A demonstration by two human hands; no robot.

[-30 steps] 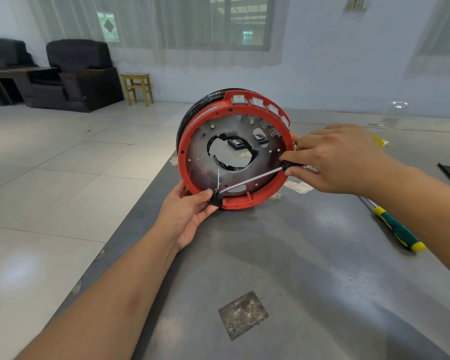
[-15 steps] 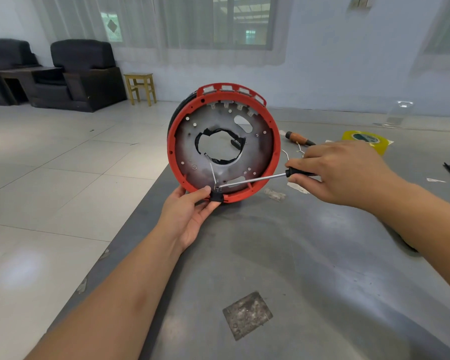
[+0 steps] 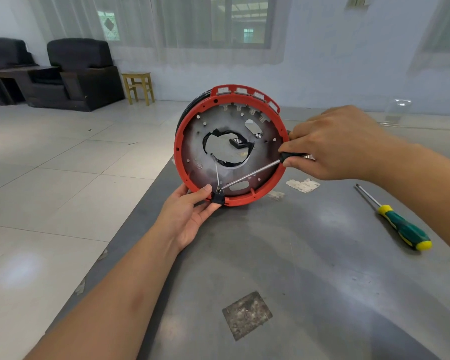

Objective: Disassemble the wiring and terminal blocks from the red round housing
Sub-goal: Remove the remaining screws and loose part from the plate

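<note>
The housing has a bright red rim around a dull grey plate with a smoky dark smudge round its middle hole, and a small black block sits at its lower edge. The table is flat grey with a scuffed, mottled square patch near its front edge. Towards its right edge lies a screwdriver with a green handle banded yellow; the one in use has a black handle and silver shaft.

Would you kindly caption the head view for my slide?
Left hand steadies red housing while right hand works a screwdriver.
</note>
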